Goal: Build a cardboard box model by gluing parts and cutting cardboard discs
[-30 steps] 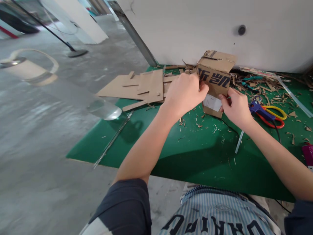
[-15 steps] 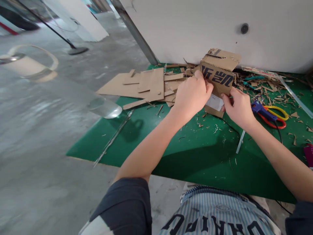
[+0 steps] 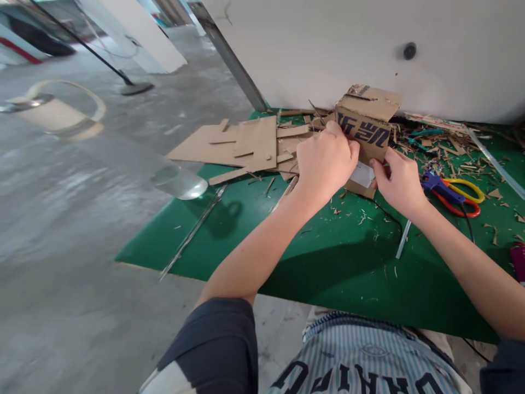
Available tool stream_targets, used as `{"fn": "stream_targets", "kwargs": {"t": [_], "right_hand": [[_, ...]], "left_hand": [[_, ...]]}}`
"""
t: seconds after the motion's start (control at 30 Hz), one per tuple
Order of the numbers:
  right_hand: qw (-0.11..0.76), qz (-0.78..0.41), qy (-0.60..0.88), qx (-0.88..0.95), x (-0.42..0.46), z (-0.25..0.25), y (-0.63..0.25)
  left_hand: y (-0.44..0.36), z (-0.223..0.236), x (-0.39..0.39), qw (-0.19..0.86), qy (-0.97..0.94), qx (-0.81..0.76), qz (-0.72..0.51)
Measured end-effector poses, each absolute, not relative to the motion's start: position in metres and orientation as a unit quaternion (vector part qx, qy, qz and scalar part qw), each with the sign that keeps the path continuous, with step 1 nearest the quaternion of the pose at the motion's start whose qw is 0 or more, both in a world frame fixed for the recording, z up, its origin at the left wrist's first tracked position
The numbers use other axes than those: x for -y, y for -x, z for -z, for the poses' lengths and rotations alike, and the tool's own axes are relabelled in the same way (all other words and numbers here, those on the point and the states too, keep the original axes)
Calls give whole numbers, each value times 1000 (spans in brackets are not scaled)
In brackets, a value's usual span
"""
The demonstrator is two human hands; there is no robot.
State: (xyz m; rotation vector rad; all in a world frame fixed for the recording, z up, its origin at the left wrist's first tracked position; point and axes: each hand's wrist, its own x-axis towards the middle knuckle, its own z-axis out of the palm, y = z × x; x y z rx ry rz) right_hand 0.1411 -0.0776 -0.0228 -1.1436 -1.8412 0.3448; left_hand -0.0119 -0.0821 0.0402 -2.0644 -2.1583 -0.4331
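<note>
A small brown cardboard box (image 3: pixel 371 117) with dark blue printed characters and a white label stands on the green mat (image 3: pixel 254 241) near the white wall. My left hand (image 3: pixel 326 161) is closed against the box's left front edge, its fingers curled. At the box's lower right, by the white label, my right hand (image 3: pixel 400 183) pinches the cardboard. Both hands touch the box; what lies under the fingers is hidden.
Flat cardboard sheets (image 3: pixel 241 145) lie at the mat's far left. Scissors with red and yellow handles (image 3: pixel 453 191) rest right of the box, among several cardboard scraps (image 3: pixel 447 145). A thin rod (image 3: pixel 192 232) lies over the mat's left edge. Bare concrete floor spreads left.
My left hand slid slightly right and down along the box's front edge. The box and my right hand stayed nearly in place; the view shifted a little.
</note>
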Motion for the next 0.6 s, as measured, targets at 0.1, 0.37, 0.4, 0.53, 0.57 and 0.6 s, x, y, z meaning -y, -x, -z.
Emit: {"fn": "stream_targets", "kwargs": {"t": [0.1, 0.37, 0.4, 0.53, 0.57, 0.6], "right_hand": [[447, -140, 463, 752, 79, 23, -141], [438, -137, 465, 757, 80, 21, -140], [438, -136, 467, 756, 81, 21, -140], [436, -137, 473, 753, 83, 21, -138], [434, -137, 472, 755, 84, 20, -138], [432, -137, 470, 757, 84, 20, -137]], "left_hand": [[13, -40, 82, 55, 682, 715, 144], [19, -48, 84, 44, 702, 701, 116], [20, -49, 84, 44, 706, 697, 114], [25, -51, 84, 37, 719, 687, 99], [26, -51, 84, 35, 721, 686, 96], [26, -51, 84, 36, 721, 685, 95]]}}
